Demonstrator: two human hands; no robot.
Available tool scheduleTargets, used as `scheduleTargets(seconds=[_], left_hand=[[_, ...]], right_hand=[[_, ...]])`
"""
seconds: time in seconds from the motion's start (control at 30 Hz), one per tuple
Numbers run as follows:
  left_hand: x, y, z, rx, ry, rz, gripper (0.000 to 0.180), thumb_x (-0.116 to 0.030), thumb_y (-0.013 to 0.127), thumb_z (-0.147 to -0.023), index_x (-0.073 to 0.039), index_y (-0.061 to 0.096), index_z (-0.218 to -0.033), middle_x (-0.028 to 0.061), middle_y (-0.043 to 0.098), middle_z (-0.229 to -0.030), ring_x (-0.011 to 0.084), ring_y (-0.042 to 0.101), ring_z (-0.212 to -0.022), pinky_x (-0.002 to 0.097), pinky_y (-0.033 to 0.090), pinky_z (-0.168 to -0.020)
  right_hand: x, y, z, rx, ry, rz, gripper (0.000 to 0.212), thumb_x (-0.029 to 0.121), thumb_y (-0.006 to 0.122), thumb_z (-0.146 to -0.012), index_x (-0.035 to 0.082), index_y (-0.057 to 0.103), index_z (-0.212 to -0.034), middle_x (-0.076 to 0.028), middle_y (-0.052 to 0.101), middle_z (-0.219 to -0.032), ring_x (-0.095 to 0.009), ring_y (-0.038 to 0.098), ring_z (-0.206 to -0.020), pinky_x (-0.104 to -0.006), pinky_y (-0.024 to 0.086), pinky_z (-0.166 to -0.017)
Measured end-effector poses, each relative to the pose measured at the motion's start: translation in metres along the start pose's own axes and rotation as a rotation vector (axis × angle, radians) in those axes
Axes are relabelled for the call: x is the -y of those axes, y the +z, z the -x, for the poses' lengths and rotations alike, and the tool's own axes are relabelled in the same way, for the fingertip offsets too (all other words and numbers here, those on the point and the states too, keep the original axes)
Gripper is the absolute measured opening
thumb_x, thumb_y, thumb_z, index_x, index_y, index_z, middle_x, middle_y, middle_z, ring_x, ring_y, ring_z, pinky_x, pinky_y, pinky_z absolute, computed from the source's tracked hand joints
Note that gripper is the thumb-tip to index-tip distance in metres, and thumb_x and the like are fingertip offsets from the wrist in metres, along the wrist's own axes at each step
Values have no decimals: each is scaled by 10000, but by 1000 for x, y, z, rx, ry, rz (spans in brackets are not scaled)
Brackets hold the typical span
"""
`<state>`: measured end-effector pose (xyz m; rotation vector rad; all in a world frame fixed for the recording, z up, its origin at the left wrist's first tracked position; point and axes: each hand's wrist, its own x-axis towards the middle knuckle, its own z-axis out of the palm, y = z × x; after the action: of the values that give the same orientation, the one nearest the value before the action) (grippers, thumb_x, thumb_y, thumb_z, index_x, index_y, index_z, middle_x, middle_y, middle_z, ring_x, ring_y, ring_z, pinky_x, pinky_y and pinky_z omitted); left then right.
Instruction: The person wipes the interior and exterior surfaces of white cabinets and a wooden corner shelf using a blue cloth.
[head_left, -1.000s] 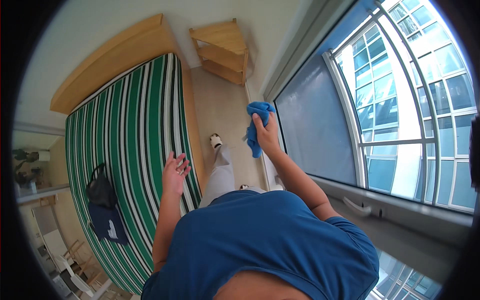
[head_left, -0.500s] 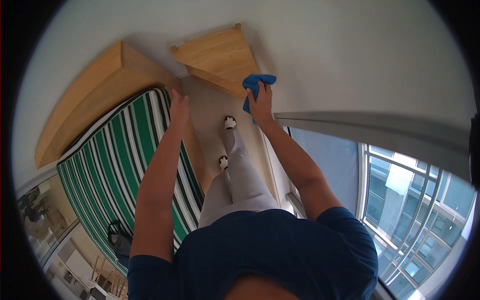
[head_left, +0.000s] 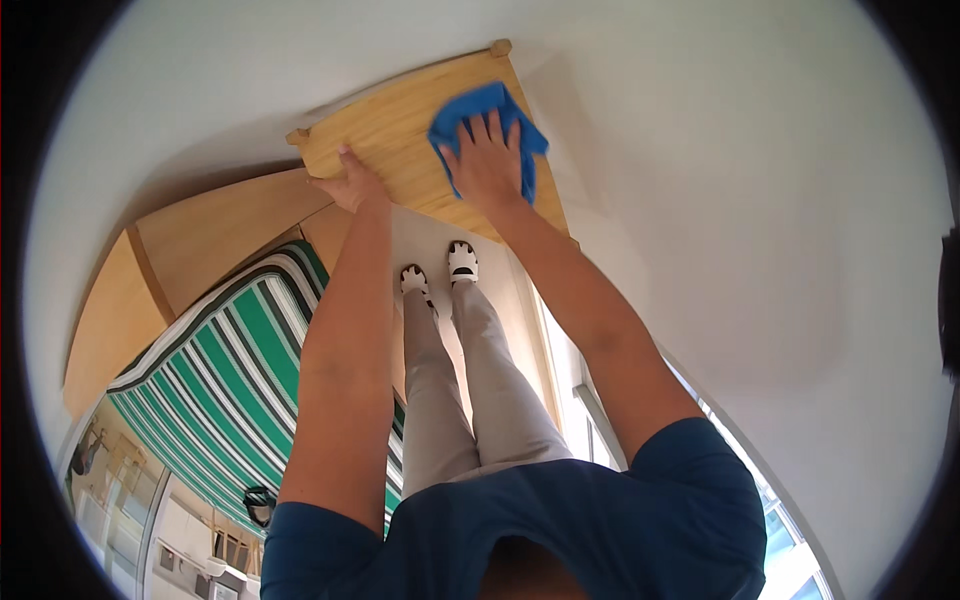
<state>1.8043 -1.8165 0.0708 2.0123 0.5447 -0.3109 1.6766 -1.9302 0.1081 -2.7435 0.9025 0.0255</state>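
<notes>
A blue cloth lies spread on the top of a small light-wood table with knobbed corners, which stands against the wall. My right hand presses flat on the cloth with its fingers apart. At the table's near left edge is my left hand, its thumb over the top. The other fingers of that hand curl at the edge and are partly hidden. Both arms reach forward, the right one farther across the tabletop.
To the left stands a bed with a green, white and black striped cover and a wooden headboard. A dark bag sits on the bed. My feet in white shoes are below the table. A window is at the lower right.
My right hand has moved forward and left, from holding the bunched cloth beside the table to pressing it on the tabletop. My left hand has come from beside the bed to the table's edge.
</notes>
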Motion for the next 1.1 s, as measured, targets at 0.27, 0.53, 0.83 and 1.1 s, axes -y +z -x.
scheduleTargets(seconds=[0.27,0.53,0.83,1.1], left_hand=[[1,6,22,-26,-25,109,940,-444,596,-892,-93,-26,-1502,209,426,-1396,317,517,-1197,368,432,-1006],[43,6,-2,22,165,184,944,-457,565,-911,-54,-63,-1491,203,174,-1528,328,384,-1318,371,349,-1080],[13,8,17,66,36,240,915,-401,572,-923,-26,-43,-1488,213,351,-1440,292,470,-1241,354,420,-1005],[33,-9,6,235,144,327,852,-382,455,-980,-58,-158,-1475,179,260,-1500,285,389,-1299,363,362,-1045]], right_hand=[[-10,16,52,12,82,22,496,375,513,-913,8,530,-1246,-170,427,-1376,-374,274,-1368,-589,203,-1080],[-13,20,82,121,210,65,556,418,442,-940,-52,517,-1228,-207,438,-1348,-413,253,-1361,-627,148,-1075],[23,23,5,-132,-157,-39,438,389,530,-884,67,585,-1176,-127,474,-1329,-330,314,-1347,-588,207,-1079],[-21,31,65,-71,359,161,523,417,463,-918,1,541,-1224,-189,451,-1355,-410,241,-1372,-635,115,-1085]])
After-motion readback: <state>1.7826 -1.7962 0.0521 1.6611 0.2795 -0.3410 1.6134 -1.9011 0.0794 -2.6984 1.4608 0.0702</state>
